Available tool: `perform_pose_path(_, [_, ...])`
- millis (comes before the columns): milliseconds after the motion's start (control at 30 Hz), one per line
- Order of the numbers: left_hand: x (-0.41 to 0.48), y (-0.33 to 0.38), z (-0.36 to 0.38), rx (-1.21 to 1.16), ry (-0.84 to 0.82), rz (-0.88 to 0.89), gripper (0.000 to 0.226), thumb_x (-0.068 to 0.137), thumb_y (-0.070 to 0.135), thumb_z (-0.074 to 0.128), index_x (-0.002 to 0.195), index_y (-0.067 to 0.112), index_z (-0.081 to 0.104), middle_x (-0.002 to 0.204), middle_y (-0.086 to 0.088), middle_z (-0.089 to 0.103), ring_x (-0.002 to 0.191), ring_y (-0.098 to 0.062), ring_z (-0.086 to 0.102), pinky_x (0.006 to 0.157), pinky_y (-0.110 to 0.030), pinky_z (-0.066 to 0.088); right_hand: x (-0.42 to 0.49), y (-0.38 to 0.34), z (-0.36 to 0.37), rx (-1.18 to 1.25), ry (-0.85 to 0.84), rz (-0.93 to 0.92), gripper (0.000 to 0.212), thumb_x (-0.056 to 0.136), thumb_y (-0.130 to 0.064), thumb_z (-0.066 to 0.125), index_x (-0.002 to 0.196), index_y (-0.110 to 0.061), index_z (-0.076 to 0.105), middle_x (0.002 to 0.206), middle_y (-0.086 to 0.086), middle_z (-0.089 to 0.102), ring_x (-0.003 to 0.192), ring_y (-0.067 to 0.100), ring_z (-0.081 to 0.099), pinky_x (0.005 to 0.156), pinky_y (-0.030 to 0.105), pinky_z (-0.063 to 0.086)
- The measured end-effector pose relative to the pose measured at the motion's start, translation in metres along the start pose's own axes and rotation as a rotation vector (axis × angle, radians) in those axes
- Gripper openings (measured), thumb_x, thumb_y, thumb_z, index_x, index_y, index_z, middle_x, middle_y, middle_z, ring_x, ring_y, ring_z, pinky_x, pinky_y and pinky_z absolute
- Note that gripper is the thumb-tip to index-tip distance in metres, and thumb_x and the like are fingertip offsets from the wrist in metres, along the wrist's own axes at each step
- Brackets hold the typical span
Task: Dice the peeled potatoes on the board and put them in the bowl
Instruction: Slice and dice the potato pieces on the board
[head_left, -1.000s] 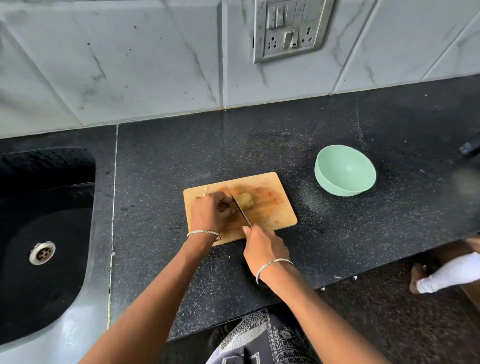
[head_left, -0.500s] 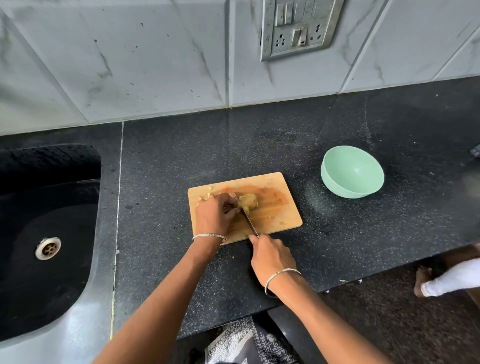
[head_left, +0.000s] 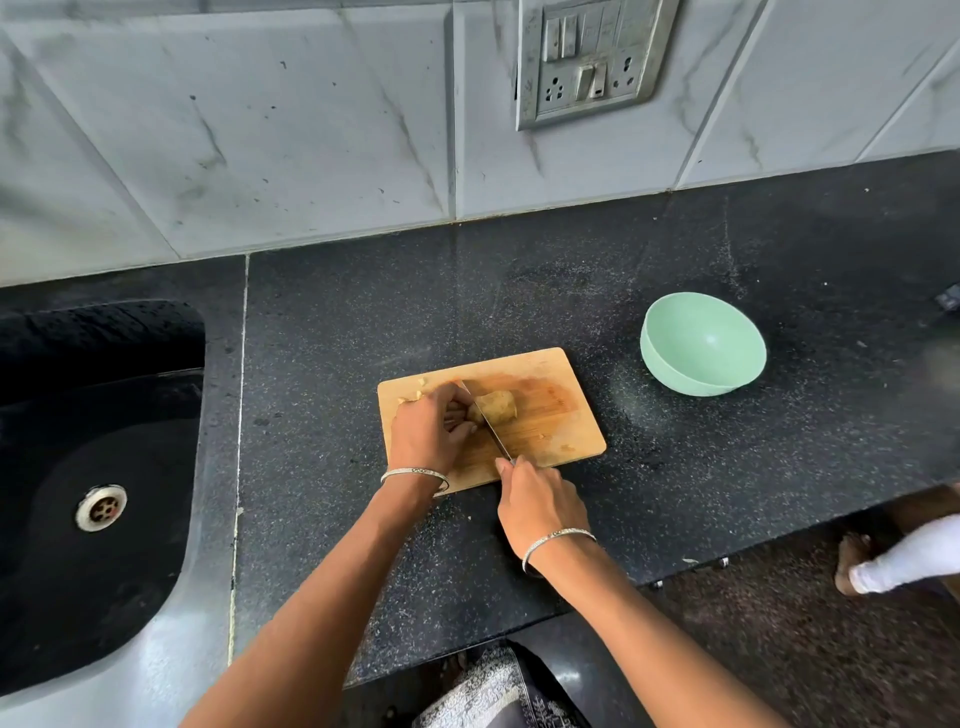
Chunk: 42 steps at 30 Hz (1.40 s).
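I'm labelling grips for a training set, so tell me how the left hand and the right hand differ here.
The left hand holds the potato steady with curled fingers; the right hand grips the knife by its handle. The left hand lies over the board; the right hand sits past the board's near edge, above the counter. Each wrist carries a silver bangle.

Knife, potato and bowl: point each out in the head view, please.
knife (head_left: 487, 422), head view, middle of the blade.
potato (head_left: 501, 405), head view, piece right of the blade.
bowl (head_left: 670, 370), head view, outer wall.
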<state>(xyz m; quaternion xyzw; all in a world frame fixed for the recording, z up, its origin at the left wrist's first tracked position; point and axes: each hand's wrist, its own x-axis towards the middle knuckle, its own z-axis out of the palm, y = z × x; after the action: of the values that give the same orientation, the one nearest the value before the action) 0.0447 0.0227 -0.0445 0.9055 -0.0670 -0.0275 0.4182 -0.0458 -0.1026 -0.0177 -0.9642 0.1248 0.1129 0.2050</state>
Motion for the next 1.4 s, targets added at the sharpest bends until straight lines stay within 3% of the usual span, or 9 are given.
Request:
perform_pose_path(100, [-0.002, -0.001, -0.005, 0.053, -0.034, 0.079, 0.041, 0.071, 0.004, 0.074, 0.098, 0.031, 0.057, 0.103, 0.01, 0.063, 0.086, -0.008, 0.068, 0.079, -0.036, 0.057, 0.001, -0.002, 0.002, -0.002, -0.002, 0.016, 0.042, 0.104, -0.043, 0.027, 0.105, -0.012, 0.055, 0.105, 0.012, 0.067, 0.098, 0.036, 0.064, 0.068, 0.037, 0.043])
perform_pose_path(233, [-0.005, 0.009, -0.013, 0.255, -0.144, 0.219, 0.04, 0.077, 0.001, 0.065, 0.103, 0.032, 0.065, 0.132, 0.006, 0.039, 0.09, -0.011, 0.061, 0.082, -0.029, 0.052, 0.001, 0.0, 0.003, 0.008, -0.003, 0.026, 0.041, 0.103, -0.044, 0.028, 0.105, -0.012, 0.055, 0.106, 0.013, 0.067, 0.097, 0.036, 0.064, 0.07, 0.039, 0.046])
perform_pose_path(367, [0.002, 0.016, -0.016, 0.341, -0.237, 0.223, 0.033, 0.083, 0.005, 0.059, 0.1, 0.03, 0.073, 0.144, 0.001, 0.032, 0.1, -0.019, 0.06, 0.088, -0.032, 0.048, 0.0, 0.001, 0.004, 0.018, 0.001, 0.027, 0.041, 0.104, -0.043, 0.028, 0.107, -0.011, 0.054, 0.107, 0.014, 0.066, 0.099, 0.037, 0.064, 0.068, 0.037, 0.042])
perform_pose_path(533, [0.007, 0.018, -0.012, 0.384, -0.238, 0.235, 0.031, 0.084, 0.004, 0.057, 0.097, 0.026, 0.074, 0.14, 0.0, 0.037, 0.099, -0.022, 0.061, 0.082, -0.033, 0.049, -0.006, 0.005, 0.004, 0.016, -0.003, 0.02, 0.041, 0.104, -0.043, 0.028, 0.109, -0.011, 0.053, 0.106, 0.015, 0.066, 0.099, 0.039, 0.064, 0.066, 0.037, 0.039])
perform_pose_path(767, [0.009, 0.018, -0.011, 0.384, -0.212, 0.226, 0.035, 0.084, 0.001, 0.054, 0.096, 0.027, 0.076, 0.133, 0.0, 0.048, 0.1, -0.018, 0.058, 0.071, -0.021, 0.032, -0.031, 0.029, -0.001, 0.027, -0.009, 0.014, 0.042, 0.103, -0.046, 0.027, 0.099, -0.014, 0.052, 0.101, 0.014, 0.067, 0.095, 0.038, 0.063, 0.067, 0.038, 0.04])
perform_pose_path(1067, [0.002, 0.011, -0.01, 0.194, -0.11, 0.221, 0.04, 0.068, -0.01, 0.067, 0.089, 0.025, 0.071, 0.107, 0.0, 0.062, 0.097, -0.021, 0.06, 0.084, -0.034, 0.05, -0.062, 0.06, -0.014, 0.086, -0.054, 0.015, 0.039, 0.101, -0.05, 0.027, 0.081, -0.022, 0.046, 0.088, 0.007, 0.064, 0.087, 0.033, 0.061, 0.067, 0.039, 0.041])
perform_pose_path(1233, [-0.003, 0.012, -0.006, 0.061, -0.106, 0.087, 0.052, 0.066, -0.001, 0.081, 0.105, 0.024, 0.058, 0.107, 0.002, 0.061, 0.09, -0.015, 0.065, 0.08, -0.03, 0.057, -0.052, 0.057, -0.018, 0.148, -0.001, 0.044, 0.039, 0.1, -0.051, 0.028, 0.079, -0.023, 0.046, 0.087, 0.01, 0.064, 0.086, 0.035, 0.06, 0.07, 0.04, 0.043])
perform_pose_path(1333, [0.0, 0.013, -0.002, 0.083, -0.101, 0.043, 0.068, 0.062, 0.009, 0.088, 0.123, 0.017, 0.058, 0.113, -0.002, 0.067, 0.097, -0.018, 0.066, 0.087, -0.034, 0.056, -0.038, 0.048, -0.017, 0.161, 0.02, 0.046, 0.039, 0.101, -0.05, 0.027, 0.084, -0.022, 0.048, 0.091, 0.011, 0.065, 0.091, 0.035, 0.061, 0.071, 0.04, 0.042])
perform_pose_path(1400, [0.003, 0.013, 0.001, 0.112, -0.074, 0.03, 0.063, 0.064, 0.011, 0.087, 0.123, 0.016, 0.063, 0.109, -0.003, 0.071, 0.095, -0.019, 0.068, 0.087, -0.037, 0.056, -0.029, 0.042, -0.015, 0.167, 0.021, 0.055, 0.04, 0.101, -0.049, 0.028, 0.087, -0.02, 0.051, 0.095, 0.012, 0.065, 0.094, 0.036, 0.06, 0.07, 0.039, 0.039])
